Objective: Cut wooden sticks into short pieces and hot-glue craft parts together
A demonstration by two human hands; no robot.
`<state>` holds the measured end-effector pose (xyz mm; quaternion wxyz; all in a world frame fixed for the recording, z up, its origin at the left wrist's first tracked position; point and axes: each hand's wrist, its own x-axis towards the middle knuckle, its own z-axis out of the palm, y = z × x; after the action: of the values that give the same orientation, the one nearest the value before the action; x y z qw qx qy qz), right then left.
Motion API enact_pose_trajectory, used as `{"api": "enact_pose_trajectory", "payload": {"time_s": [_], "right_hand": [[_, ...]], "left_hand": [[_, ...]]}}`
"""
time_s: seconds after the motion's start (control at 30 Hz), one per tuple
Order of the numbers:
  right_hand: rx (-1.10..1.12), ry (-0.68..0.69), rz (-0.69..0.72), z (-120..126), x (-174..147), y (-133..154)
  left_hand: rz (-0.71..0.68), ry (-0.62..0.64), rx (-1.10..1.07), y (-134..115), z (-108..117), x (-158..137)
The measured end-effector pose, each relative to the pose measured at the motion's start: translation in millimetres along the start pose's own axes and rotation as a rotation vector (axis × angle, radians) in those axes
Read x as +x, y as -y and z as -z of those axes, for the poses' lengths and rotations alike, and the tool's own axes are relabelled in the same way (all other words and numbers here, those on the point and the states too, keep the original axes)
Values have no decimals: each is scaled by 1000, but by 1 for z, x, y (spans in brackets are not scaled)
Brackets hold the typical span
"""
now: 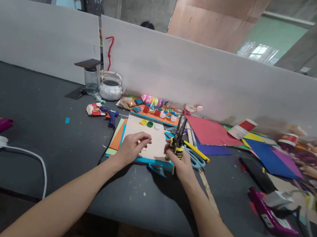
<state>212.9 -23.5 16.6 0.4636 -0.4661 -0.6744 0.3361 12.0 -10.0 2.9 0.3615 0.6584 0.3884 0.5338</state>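
Note:
My right hand [180, 161] grips a pliers-like hand tool [178, 138] with yellow-and-black handles, its dark metal head pointing up. My left hand [135, 145] is closed in a pinch, fingertips together; whatever is between them is too small to make out. Both hands are over a stack of coloured paper with a cream sheet [156, 144] on top. Small yellow, green and white caps [150, 124] lie on the sheet's far part. Close to my right hand are light-blue-handled scissors [196, 158] and a yellow cutter-like tool [198, 151].
A blue glue gun [111, 116] and crumpled cup [95, 109] lie left of the paper. Behind are a silver pot [111, 87], a glass jar [91, 82] and paint pots [158, 112]. Coloured sheets [211, 132], a black phone [255, 174] and purple power strips [272, 212] occupy the right.

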Motion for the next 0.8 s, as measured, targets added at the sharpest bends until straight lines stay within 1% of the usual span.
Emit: {"api": "enact_pose_trajectory", "payload": {"time_s": [0.03, 0.1, 0.2, 0.27, 0.5, 0.8], "right_hand": [[-34, -12, 20, -1, -2, 3], [-184, -22, 78, -2, -5, 6], [-487, 16, 165, -4, -11, 7], [-589, 39, 185, -4, -14, 5], [-698, 99, 182, -3, -18, 4], [-710, 143, 128, -6, -20, 6]], "left_hand": [[-6, -11, 1, 0, 0, 0], [-19, -27, 0, -1, 0, 0], [-46, -36, -5, 0, 0, 0], [-71, -37, -2, 1, 1, 1], [-141, -48, 69, 1, 5, 0], [-134, -79, 98, 5, 5, 1]]}}
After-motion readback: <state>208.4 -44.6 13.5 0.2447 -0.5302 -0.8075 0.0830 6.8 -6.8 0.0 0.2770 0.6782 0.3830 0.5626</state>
